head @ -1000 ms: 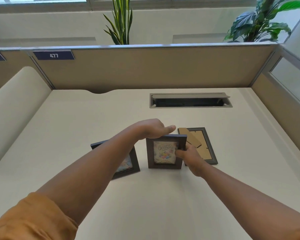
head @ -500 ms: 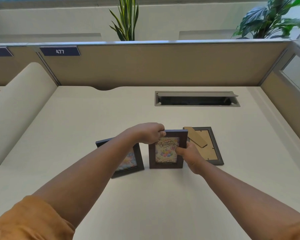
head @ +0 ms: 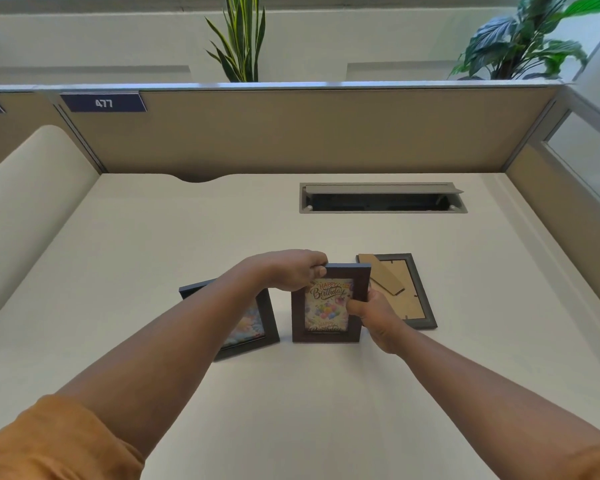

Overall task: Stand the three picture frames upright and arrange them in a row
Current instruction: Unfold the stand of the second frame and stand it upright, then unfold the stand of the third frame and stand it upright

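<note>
The left hand (head: 288, 270) grips the top corner and the right hand (head: 373, 315) the side of the birthday frame (head: 328, 306), now upright on the counter (head: 291, 393) between the standing pastel frame (head: 257, 320) and the face-down frame (head: 407, 294), its picture showing more fully than before

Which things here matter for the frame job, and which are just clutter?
Job:
- birthday frame, gripped by left hand and right hand
- left frame, upright
- grey frame, face down, stand showing

Not part of it:
- cable hatch, open
- two plants
- 477 label
</note>
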